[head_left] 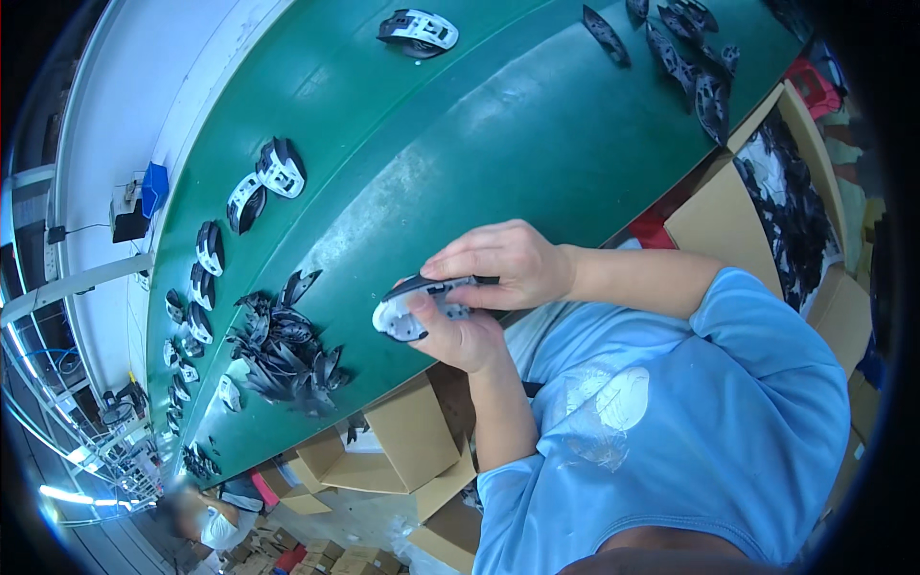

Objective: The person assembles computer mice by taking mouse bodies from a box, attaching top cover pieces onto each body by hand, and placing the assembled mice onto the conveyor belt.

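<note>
Between my hands is a curved black-and-white plastic shell (393,314), shaped like a computer mouse housing, held above the near edge of the green table. My left hand (462,337) grips it from below, with the thumb across its pale inner side. My right hand (513,266) is closed on its far end, fingers along the dark upper edge and thumb beneath. A heap of loose black curved plastic pieces (278,350) lies on the table to the left of my hands. My fingers hide part of the shell.
Similar black-and-white shells (281,169) stand in a line along the green table (479,153). More black pieces (685,57) lie at the far right. Open cardboard boxes (412,431) sit below the table edge; another box (728,216) at right holds black parts. Someone (216,522) is at far lower left.
</note>
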A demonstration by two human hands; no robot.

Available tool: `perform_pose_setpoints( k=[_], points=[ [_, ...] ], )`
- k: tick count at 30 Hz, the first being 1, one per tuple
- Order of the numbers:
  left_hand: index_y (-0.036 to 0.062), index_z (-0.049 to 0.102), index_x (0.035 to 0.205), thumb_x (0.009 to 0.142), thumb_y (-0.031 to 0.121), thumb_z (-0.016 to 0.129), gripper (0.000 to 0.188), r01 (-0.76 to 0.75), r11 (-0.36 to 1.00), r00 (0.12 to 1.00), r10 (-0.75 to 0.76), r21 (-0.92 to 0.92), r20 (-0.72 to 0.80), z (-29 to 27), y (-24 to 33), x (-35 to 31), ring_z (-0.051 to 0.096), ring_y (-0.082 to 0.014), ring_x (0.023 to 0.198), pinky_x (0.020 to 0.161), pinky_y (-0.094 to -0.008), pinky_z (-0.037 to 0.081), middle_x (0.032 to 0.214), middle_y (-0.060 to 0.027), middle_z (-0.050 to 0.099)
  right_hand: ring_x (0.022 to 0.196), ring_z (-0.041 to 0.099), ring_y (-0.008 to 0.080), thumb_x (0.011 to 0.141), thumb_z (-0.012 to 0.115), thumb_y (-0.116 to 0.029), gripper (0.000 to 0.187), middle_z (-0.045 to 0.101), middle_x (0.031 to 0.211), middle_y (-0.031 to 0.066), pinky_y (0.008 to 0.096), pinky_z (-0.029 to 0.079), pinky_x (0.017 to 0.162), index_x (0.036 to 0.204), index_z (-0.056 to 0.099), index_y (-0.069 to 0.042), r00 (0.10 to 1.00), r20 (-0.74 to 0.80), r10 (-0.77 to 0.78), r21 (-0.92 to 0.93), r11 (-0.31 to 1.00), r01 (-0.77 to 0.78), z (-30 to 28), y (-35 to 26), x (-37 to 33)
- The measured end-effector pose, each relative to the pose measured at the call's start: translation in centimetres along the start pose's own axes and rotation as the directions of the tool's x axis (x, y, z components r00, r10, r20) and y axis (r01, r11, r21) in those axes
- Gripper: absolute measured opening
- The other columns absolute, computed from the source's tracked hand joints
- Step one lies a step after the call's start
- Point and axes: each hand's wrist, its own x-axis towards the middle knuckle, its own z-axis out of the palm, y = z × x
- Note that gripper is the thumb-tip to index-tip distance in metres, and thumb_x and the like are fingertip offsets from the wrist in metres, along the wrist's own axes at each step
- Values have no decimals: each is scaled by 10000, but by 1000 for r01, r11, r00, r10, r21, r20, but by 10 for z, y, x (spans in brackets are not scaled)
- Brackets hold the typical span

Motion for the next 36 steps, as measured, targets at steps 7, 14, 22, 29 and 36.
perform_pose_setpoints(
  k=[7, 14, 22, 29, 36],
  points=[
    [53, 520, 1291, 981, 399, 695, 496, 154, 988, 988, -154, 14, -15, -10, -8, 3, 575, -183, 1118, 935, -363, 488, 1194, -56, 585, 922, 742, 255, 794, 828, -140, 326, 742, 1136, 128, 331, 611, 776, 1085, 739, -20, 993, 114, -16, -37, 999, 21, -13, 11, 9],
    [12, 560, 1294, 839, 871, 489, 975, 195, 981, 981, -195, -6, 25, -15, -8, 14, 672, -240, 961, 783, -342, 549, 1109, -111, 682, 939, 742, 272, 787, 808, -88, 286, 725, 1145, 128, 332, 628, 778, 1059, 751, -20, 905, 133, -405, -113, 901, 419, -33, 28, 32],
    [-49, 583, 1276, 824, 382, 783, 656, 1, 876, 820, -277, 482, 501, -42, 26, 62, 617, -260, 1023, 930, -360, 492, 1214, -180, 673, 1029, 710, 307, 856, 789, -257, 347, 697, 1190, 149, 392, 616, 822, 1112, 741, -28, 694, 399, -600, 24, 763, 646, -71, 43, 59],
    [35, 650, 1207, 619, 318, 877, 691, -795, 194, 565, -110, 575, 818, -49, 28, 84, 484, -327, 1131, 1043, -445, 340, 1291, -100, 659, 1204, 569, 334, 741, 841, -464, 840, 621, 1320, 144, 454, 486, 975, 1407, 569, -30, 707, 700, -103, -94, 968, 235, -66, 83, 59],
    [28, 657, 1195, 613, 329, 885, 694, -816, 116, 548, -154, 566, 822, -45, 27, 88, 507, -333, 1096, 1012, -437, 359, 1256, -100, 680, 1017, 613, 323, 744, 819, -493, 732, 659, 1124, 113, 435, 506, 849, 1273, 629, -23, 620, 776, -119, -32, 973, 227, -64, 93, 74]
  ],
)
